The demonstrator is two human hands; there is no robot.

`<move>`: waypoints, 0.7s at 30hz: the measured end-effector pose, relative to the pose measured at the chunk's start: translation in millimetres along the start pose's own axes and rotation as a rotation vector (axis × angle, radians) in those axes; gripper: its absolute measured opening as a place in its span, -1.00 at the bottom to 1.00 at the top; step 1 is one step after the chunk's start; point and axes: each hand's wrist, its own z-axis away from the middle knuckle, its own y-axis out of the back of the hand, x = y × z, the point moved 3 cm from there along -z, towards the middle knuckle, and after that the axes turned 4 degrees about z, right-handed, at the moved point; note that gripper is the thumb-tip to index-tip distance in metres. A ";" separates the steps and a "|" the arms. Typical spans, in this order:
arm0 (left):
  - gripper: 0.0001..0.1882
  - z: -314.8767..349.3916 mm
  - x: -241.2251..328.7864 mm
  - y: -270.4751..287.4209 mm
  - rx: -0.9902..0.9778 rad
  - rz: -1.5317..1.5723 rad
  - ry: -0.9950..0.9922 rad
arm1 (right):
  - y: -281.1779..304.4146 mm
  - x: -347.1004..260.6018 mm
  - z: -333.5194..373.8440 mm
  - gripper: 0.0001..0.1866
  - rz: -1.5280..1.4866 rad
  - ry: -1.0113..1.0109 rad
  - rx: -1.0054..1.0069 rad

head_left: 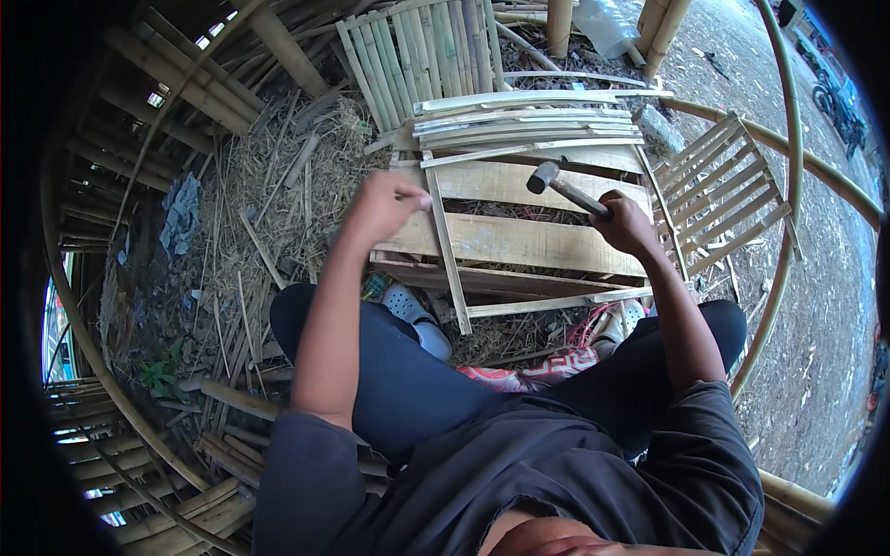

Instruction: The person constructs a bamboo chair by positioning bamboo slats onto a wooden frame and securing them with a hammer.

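My right hand (625, 223) grips the wooden handle of a hammer (577, 195), its dark head raised over the planks toward the left. My left hand (381, 209) is closed, thumb and fingers pinched beside the left rail (447, 250) of a bamboo slat frame; whatever the fingertips hold is too small to make out. The frame lies across a low bench of pale wooden planks (510, 238). Several bamboo slats (528, 120) sit close together at its far end, and one slat (547, 302) crosses the near end. Between the planks are open gaps.
A finished-looking slatted bamboo panel (422, 56) leans beyond the bench; another slatted panel (723, 190) lies at the right. Bamboo scraps and shavings (278, 185) litter the left ground. A curved bamboo pole (793, 139) rises at the right. A clear plastic container (604, 28) lies at the back.
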 end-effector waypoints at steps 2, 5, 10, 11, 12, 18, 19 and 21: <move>-0.80 -10.1 -4.2 8.2 0.027 0.115 0.006 | -7.7 1.0 -2.6 -0.60 -0.008 -0.017 -0.056; -0.79 -36.6 -31.2 5.1 0.131 0.238 -0.042 | -27.4 1.4 -5.0 -0.52 -0.154 -0.052 -0.125; -0.77 -85.9 -65.1 -24.8 0.252 0.497 0.069 | -25.0 -28.2 7.8 -0.55 -0.379 -0.204 -0.306; -0.78 -95.7 -72.3 -30.3 0.265 0.537 0.048 | -27.2 -28.5 7.6 -0.56 -0.422 -0.233 -0.349; -0.81 -102.7 -79.6 -38.9 0.281 0.575 0.060 | -29.6 -27.2 8.9 -0.55 -0.443 -0.256 -0.375; -0.84 -119.2 -110.4 -71.3 0.266 0.621 0.154 | -48.8 -8.7 -1.0 -0.51 -0.469 -0.305 -0.445; -0.85 -121.4 -110.2 -72.3 0.263 0.586 0.159 | -50.0 -5.8 -2.6 -0.51 -0.469 -0.308 -0.450; -0.85 -125.1 -109.6 -73.9 0.295 0.529 0.130 | -52.9 -3.4 -5.4 -0.50 -0.475 -0.288 -0.467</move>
